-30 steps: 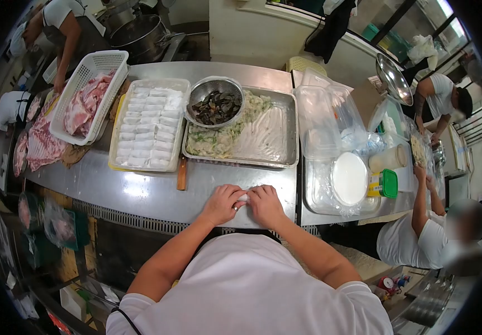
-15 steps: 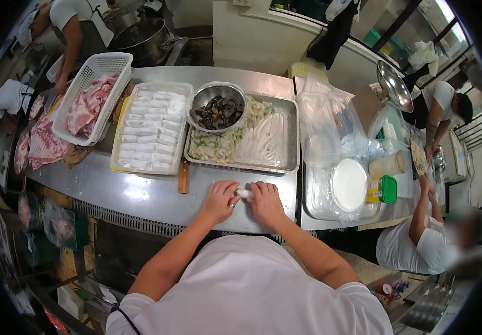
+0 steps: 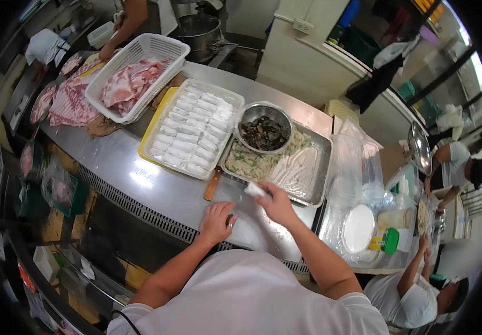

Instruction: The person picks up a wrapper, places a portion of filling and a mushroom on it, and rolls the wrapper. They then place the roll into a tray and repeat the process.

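Note:
Between the fingertips of my right hand (image 3: 277, 205) is a small white wrapped roll (image 3: 256, 190), held just above the table before the filling tray. My left hand (image 3: 217, 221) rests on the steel near the front edge, fingers loosely bent and apart, holding nothing. Rows of similar white rolls (image 3: 188, 131) fill a clear plastic tray (image 3: 154, 157) on the left. A metal tray (image 3: 326, 177) contains pale filling with green bits (image 3: 255, 159) and a smeared bare part. On it sits a steel bowl (image 3: 265, 104) of dark pieces (image 3: 264, 133). A wooden handle (image 3: 212, 186) lies between the trays.
A white basket (image 3: 107, 70) of raw meat (image 3: 132, 84) stands at the far left, beside a slab of ribs (image 3: 73, 103). Plastic bags, a white round lid (image 3: 359, 229) and a green-lidded tub (image 3: 389, 240) crowd the right. Other people work at both sides.
My right hand has lifted the roll away from my left hand, forward toward the trays. My left hand has let go of it and stays on the table. The view has turned and tilted.

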Demonstrator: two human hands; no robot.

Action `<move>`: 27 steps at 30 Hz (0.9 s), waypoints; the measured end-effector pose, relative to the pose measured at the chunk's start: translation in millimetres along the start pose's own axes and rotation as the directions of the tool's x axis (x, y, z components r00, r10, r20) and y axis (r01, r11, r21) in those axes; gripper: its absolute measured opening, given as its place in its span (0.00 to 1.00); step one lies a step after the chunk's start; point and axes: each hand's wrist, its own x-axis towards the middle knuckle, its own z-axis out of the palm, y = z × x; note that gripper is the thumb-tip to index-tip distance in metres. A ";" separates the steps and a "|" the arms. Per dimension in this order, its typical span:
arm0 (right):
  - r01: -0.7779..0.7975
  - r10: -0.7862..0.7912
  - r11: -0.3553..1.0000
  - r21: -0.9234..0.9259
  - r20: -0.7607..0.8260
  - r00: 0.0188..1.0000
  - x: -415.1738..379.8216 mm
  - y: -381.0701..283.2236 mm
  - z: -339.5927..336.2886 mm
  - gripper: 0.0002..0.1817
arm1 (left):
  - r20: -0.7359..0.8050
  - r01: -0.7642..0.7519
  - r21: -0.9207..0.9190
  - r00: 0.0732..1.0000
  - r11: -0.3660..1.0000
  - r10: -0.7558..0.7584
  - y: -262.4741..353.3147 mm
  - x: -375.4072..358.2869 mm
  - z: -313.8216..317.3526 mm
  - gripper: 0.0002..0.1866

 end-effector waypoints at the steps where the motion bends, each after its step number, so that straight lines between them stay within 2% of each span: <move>1: 0.026 -0.026 0.999 0.022 -0.008 1.000 20.4 -22.0 -3.7 0.30 | -0.002 -0.004 0.004 1.000 1.000 0.004 -0.3 0.5 0.2 0.25; 3: 0.169 -0.169 0.985 0.036 -0.013 0.986 61.4 -81.9 -15.5 0.26 | 0.000 -0.015 0.012 1.000 1.000 0.015 -1.4 -0.3 0.9 0.25; 5: 0.298 -0.303 0.952 -0.069 -0.077 0.950 119.4 -102.2 -12.6 0.22 | -0.016 -0.011 0.013 1.000 1.000 0.011 -3.2 -0.6 3.0 0.25; 7: 0.304 -0.328 0.933 -0.192 -0.104 0.939 170.8 -126.4 -6.9 0.21 | -0.047 -0.020 0.003 0.999 1.000 0.020 -5.7 -1.8 6.6 0.25; 10: 0.192 -0.217 0.935 -0.297 -0.052 0.975 235.8 -143.7 12.4 0.20 | -0.009 0.009 -0.015 1.000 1.000 -0.009 -6.2 -1.7 6.1 0.25; 14: 0.235 -0.261 0.767 -0.597 0.045 0.964 295.7 -125.7 43.5 0.19 | -0.013 0.017 0.013 1.000 1.000 -0.017 -8.8 -5.0 7.8 0.25; 17: 0.272 -0.064 0.618 -0.738 0.298 0.953 319.2 -114.3 55.2 0.19 | -0.015 0.024 0.006 1.000 1.000 -0.024 -8.7 -5.1 6.0 0.26; 20: 0.256 -0.097 0.612 -0.749 0.250 0.963 322.9 -119.8 60.0 0.18 | -0.028 0.026 -0.031 0.999 0.999 -0.027 -6.3 -4.2 4.2 0.25; 23: 0.293 -0.058 0.541 -0.789 0.312 0.948 327.0 -112.4 62.9 0.17 | -0.045 0.009 -0.044 0.999 0.999 -0.011 -6.4 -1.2 3.6 0.26; 26: 0.331 -0.231 0.463 -0.822 0.249 0.941 312.7 -114.3 61.0 0.15 | -0.052 0.002 -0.040 0.999 0.999 -0.004 -5.5 -2.2 1.9 0.26; 27: 0.359 -0.323 0.523 -0.773 0.210 0.923 301.2 -116.5 57.9 0.14 | -0.042 0.006 -0.035 0.999 0.999 -0.007 -6.3 -2.8 3.0 0.26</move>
